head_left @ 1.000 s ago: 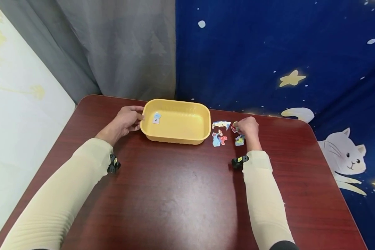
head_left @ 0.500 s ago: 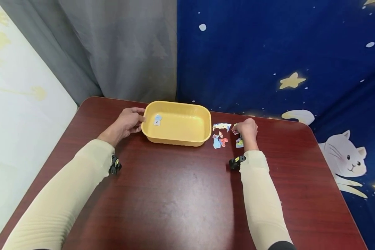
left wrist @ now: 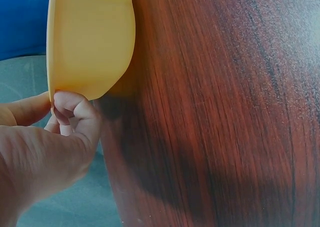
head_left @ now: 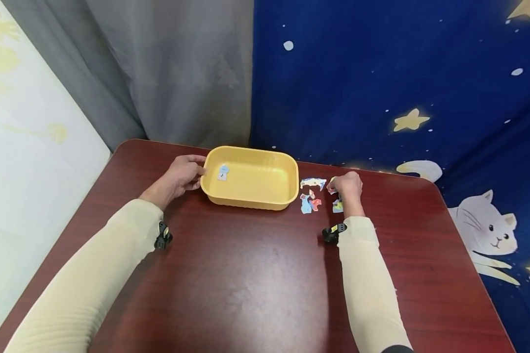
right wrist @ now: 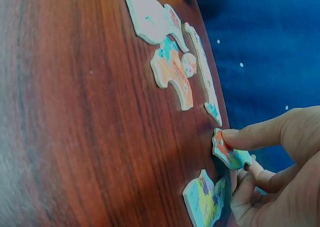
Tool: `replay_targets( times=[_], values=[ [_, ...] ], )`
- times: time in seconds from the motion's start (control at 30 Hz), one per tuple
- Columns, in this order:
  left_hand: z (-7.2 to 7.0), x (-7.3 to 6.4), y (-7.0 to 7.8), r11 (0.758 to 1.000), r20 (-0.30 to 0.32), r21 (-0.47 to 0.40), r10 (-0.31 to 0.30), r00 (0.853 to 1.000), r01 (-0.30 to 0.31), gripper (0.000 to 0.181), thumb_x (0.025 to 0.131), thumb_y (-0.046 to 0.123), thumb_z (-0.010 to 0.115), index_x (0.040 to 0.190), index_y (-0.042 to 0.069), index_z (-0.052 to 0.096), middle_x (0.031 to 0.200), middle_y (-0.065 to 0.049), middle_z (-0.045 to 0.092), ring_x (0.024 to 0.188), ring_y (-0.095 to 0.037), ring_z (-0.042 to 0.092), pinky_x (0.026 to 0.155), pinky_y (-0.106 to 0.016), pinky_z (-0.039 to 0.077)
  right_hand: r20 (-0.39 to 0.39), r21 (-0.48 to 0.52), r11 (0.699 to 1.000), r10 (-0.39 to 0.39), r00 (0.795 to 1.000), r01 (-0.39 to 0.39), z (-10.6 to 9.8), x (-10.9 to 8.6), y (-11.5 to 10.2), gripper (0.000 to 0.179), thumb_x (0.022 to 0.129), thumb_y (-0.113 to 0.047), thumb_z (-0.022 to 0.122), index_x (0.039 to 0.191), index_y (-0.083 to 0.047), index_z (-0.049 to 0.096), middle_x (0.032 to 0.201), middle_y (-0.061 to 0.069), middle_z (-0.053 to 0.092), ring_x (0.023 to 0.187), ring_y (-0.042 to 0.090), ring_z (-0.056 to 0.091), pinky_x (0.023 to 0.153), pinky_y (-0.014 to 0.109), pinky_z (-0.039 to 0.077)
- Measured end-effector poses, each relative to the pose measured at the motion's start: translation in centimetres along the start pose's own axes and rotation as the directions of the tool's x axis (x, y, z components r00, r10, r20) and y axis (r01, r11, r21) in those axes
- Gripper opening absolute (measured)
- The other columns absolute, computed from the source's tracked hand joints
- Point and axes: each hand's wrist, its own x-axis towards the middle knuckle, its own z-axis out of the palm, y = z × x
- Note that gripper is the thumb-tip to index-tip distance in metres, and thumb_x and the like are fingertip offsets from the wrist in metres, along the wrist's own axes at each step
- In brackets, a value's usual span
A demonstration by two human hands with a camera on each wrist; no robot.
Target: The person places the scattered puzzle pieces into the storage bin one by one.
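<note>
My left hand (head_left: 178, 177) grips the left end of a yellow plastic basin (head_left: 249, 203); in the left wrist view, thumb and fingers pinch its rim (left wrist: 50, 72). Right of the basin, my right hand (head_left: 349, 186) pinches a puzzle piece (right wrist: 230, 154) printed red and green, thumb on its face, near the table's far edge. Closer to me lies a yellow-green piece (head_left: 337, 206). Between basin and right hand rest a long white strip-like piece (head_left: 312, 183), a light blue piece (head_left: 306, 205), a red-orange piece (head_left: 316, 203) and a small piece (right wrist: 189, 64).
A small light blue and white patch (head_left: 223, 172) shows on the basin's floor at its left end. The dark red wooden table (head_left: 247, 274) extends toward me. Behind its far edge hang a grey curtain (head_left: 190, 73) and a blue star-patterned curtain (head_left: 344, 88).
The head view has tilted slightly, so everything sits a little lower in it. My right forearm has shifted slightly left; my left hand stays at the basin's rim.
</note>
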Motion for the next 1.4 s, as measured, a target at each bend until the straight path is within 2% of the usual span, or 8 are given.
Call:
replay_targets(
  times=[0.2,0.33,0.47,0.6,0.73,1.0,1.27,1.4],
  values=[
    [0.2,0.2,-0.2,1.0,-0.003,0.0,-0.001,1.0,0.001,0.046,0.097,0.009,0.051,0.143,0.011,0.045,0.087,-0.006,0.053,0.059,-0.014,0.051,0.055,-0.022,0.048,-0.03,0.012,0.999,-0.033,0.999,0.033,0.1,-0.1,0.2,0.012,0.067,-0.01,0.074,0.078,-0.006,0.07,0.073,0.005,0.061,0.078,0.025,0.051,0.062,0.028,0.042],
    [0.3,0.2,-0.2,1.0,-0.012,0.003,-0.005,1.0,0.005,0.046,0.097,0.009,0.051,0.143,0.011,0.045,0.085,-0.005,0.053,0.058,-0.013,0.051,0.054,-0.022,0.048,-0.011,0.069,0.997,-0.035,0.999,0.035,0.1,-0.2,0.0,0.012,0.074,-0.007,0.067,0.086,-0.005,0.069,0.079,0.007,0.064,0.084,0.026,0.053,0.068,0.029,0.043],
    [0.2,0.2,-0.2,1.0,-0.013,0.0,-0.011,1.0,0.011,0.046,0.097,0.009,0.051,0.143,0.011,0.045,0.085,-0.006,0.054,0.058,-0.012,0.051,0.054,-0.022,0.048,0.005,0.157,0.988,-0.009,1.0,0.008,0.0,-0.1,-0.5,0.022,0.086,-0.009,0.053,0.101,-0.005,0.068,0.092,0.01,0.062,0.078,0.022,0.056,0.063,0.027,0.047],
    [0.2,0.2,-0.1,1.0,-0.012,-0.009,-0.014,1.0,0.014,0.047,0.097,0.009,0.051,0.143,0.011,0.045,0.086,-0.007,0.055,0.057,-0.012,0.051,0.054,-0.021,0.048,0.026,0.291,0.956,0.022,0.999,-0.029,-0.2,0.2,-1.1,0.03,0.089,-0.005,0.05,0.116,-0.005,0.064,0.11,0.013,0.057,0.068,0.017,0.057,0.058,0.025,0.055],
    [0.3,0.1,-0.1,1.0,-0.015,-0.003,-0.006,1.0,0.006,0.046,0.097,0.009,0.051,0.143,0.011,0.045,0.086,-0.006,0.055,0.058,-0.012,0.052,0.055,-0.022,0.049,0.008,0.348,0.937,0.008,1.0,-0.01,-0.9,-0.2,-1.9,0.034,0.087,-0.002,0.055,0.119,-0.007,0.065,0.12,0.014,0.058,0.074,0.014,0.054,0.058,0.023,0.054],
    [0.3,0.1,0.0,1.0,-0.018,0.011,-0.001,1.0,0.002,0.046,0.097,0.01,0.05,0.143,0.011,0.045,0.09,-0.007,0.056,0.061,-0.013,0.053,0.058,-0.023,0.05,-0.004,0.423,0.905,-0.054,0.999,0.051,-2.2,-1.3,-3.7,0.029,0.088,-0.008,0.065,0.117,-0.005,0.068,0.117,0.016,0.064,0.064,0.008,0.06,0.056,0.02,0.054],
    [0.2,0.2,0.0,1.0,-0.018,0.004,0.006,1.0,-0.005,0.047,0.096,0.008,0.05,0.143,0.01,0.044,0.081,-0.004,0.054,0.058,-0.012,0.05,0.053,-0.022,0.047,-0.023,0.532,0.836,-0.145,0.989,0.135,-1.9,-2.3,-5.2,0.028,0.088,-0.011,0.069,0.115,-0.006,0.069,0.113,0.015,0.067,0.074,0.012,0.064,0.069,0.029,0.059],
    [0.1,0.1,-0.1,1.0,-0.01,-0.004,0.01,1.0,-0.01,0.048,0.096,0.007,0.05,0.143,0.009,0.044,0.078,-0.003,0.054,0.057,-0.011,0.05,0.052,-0.021,0.046,-0.03,0.573,0.802,-0.188,0.982,0.17,-1.5,-3.0,-5.9,0.027,0.088,-0.009,0.069,0.115,-0.007,0.07,0.112,0.015,0.069,0.08,0.015,0.065,0.067,0.028,0.059]
  ],
)
